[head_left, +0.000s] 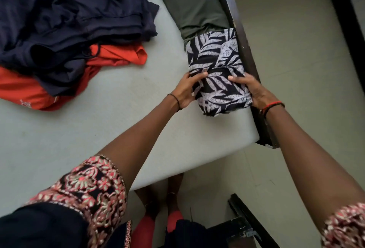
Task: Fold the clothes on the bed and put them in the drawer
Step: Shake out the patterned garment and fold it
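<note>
A folded black garment with a white leaf print lies near the right edge of the bed. My left hand grips its left side, thumb on top. My right hand grips its right side, thumb across the top. Its far end overlaps a folded olive-green garment. At the upper left, a heap of navy clothes lies over an orange garment, all unfolded.
A dark wooden bed frame runs along the mattress's right edge, with pale floor beyond it. Another dark wooden piece stands on the floor near my feet. No drawer is in view.
</note>
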A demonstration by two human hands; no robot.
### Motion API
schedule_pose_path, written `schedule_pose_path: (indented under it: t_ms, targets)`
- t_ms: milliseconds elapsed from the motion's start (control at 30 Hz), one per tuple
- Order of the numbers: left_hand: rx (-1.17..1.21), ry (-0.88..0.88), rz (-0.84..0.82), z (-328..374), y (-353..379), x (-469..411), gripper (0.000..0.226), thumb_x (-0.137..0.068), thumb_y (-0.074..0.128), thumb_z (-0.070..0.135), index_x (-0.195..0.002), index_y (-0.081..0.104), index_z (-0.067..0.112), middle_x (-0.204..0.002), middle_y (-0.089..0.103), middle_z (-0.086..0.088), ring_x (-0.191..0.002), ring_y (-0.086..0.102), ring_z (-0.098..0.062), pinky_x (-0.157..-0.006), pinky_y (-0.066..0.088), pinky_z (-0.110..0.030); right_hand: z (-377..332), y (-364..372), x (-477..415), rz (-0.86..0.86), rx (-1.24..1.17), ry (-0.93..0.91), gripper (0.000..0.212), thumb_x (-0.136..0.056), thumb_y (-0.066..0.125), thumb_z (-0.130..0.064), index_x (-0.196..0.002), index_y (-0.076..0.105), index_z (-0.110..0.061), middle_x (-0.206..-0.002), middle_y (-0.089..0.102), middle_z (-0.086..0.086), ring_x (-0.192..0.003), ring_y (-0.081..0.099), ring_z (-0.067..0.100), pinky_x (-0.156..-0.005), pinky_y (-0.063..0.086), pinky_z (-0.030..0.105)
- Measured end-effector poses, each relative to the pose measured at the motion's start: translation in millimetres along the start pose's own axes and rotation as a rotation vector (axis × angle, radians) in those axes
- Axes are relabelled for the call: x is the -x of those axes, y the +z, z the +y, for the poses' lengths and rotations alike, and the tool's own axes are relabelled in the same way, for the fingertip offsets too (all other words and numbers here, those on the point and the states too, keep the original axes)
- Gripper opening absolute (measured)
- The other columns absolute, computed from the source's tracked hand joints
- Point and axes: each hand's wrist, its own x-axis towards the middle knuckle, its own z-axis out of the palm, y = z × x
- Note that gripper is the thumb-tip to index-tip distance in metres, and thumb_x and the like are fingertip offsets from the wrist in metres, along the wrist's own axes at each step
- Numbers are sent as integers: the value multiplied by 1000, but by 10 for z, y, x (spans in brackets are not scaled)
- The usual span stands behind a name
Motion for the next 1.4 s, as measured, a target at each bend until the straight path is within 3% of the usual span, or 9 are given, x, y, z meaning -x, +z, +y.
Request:
schedule_pose_path:
  t_ms: [67, 200, 433, 600, 700, 833, 900, 967, 1400]
  targets:
    - [-32, 37, 47, -50, 81, -126, 47, -84, 69, 15, -127, 49, 20, -120, 61, 1, -105, 58, -17, -80, 52, -40, -51, -75, -140, 83, 81, 4, 28, -85, 61, 0, -111, 62, -11, -95, 74, 7, -81, 71, 20, -77, 59, 36]
    - [-74, 115, 124, -261, 148, -215, 67, -75, 77, 13, -133, 42, 20, -132, 55, -7, -115, 57, -24, -96, 48, -50, 31, -210, -362, 250, 208, 40, 39, -80, 69, 0, -117, 58, 0, -112, 67, 19, -95, 67, 29, -90, 53, 45]
    - [75, 29, 38, -455, 265, -93, 74, -86, 53, -15, -144, 24, 21, -140, 47, -14, -127, 47, -32, -93, 45, -47, 178, -304, -365, 284, 285, 15, 48, -78, 74, -8, -123, 56, -5, -116, 66, 13, -102, 66, 26, -93, 52, 42]
    - [-98, 37, 81, -503, 207, -83, 79, -79, 67, -3, -143, 29, 21, -136, 51, -13, -122, 52, -32, -101, 42, -55, 296, -314, -319, 372, 516, -13, 42, -82, 72, -23, -117, 59, -5, -113, 67, 13, -102, 65, 26, -95, 50, 41]
    - [-208, 48, 148, -369, 270, 100, 75, -85, 66, 5, -146, 22, 13, -139, 48, -15, -125, 50, -30, -106, 39, -41, 317, -210, -201, 546, 712, -83, 51, -85, 68, -26, -127, 52, -2, -121, 61, 19, -112, 58, 31, -100, 44, 40]
    - [-446, 106, 245, -117, 178, 495, 55, -92, 57, 16, -141, 32, 11, -128, 55, -16, -109, 57, -26, -88, 45, -34, 207, 119, 203, 697, 835, -234, 41, -91, 56, -18, -128, 51, -1, -126, 52, 24, -118, 48, 36, -104, 36, 38]
    - [-451, 170, 242, 45, 52, 716, 40, -94, 51, 10, -133, 43, 8, -112, 57, -10, -87, 60, -16, -71, 44, -27, 129, 362, 359, 689, 787, -278, 33, -92, 52, -13, -122, 55, -1, -122, 54, 22, -115, 49, 35, -101, 36, 35]
    - [-425, 190, 238, 226, -101, 994, 27, -95, 47, 7, -122, 51, 10, -105, 57, -8, -77, 59, -10, -67, 42, -24, 52, 659, 500, 618, 724, -324, 27, -91, 50, -8, -116, 58, 0, -118, 56, 20, -112, 51, 33, -98, 38, 35]
    - [-401, 274, 457, 818, -1252, 1907, 19, -96, 43, 5, -101, 61, 9, -95, 65, -8, -78, 59, -11, -67, 43, -20, -217, 2398, 651, 323, 723, -427, 26, -88, 51, -3, -113, 58, -1, -107, 60, 17, -103, 54, 28, -92, 40, 34]
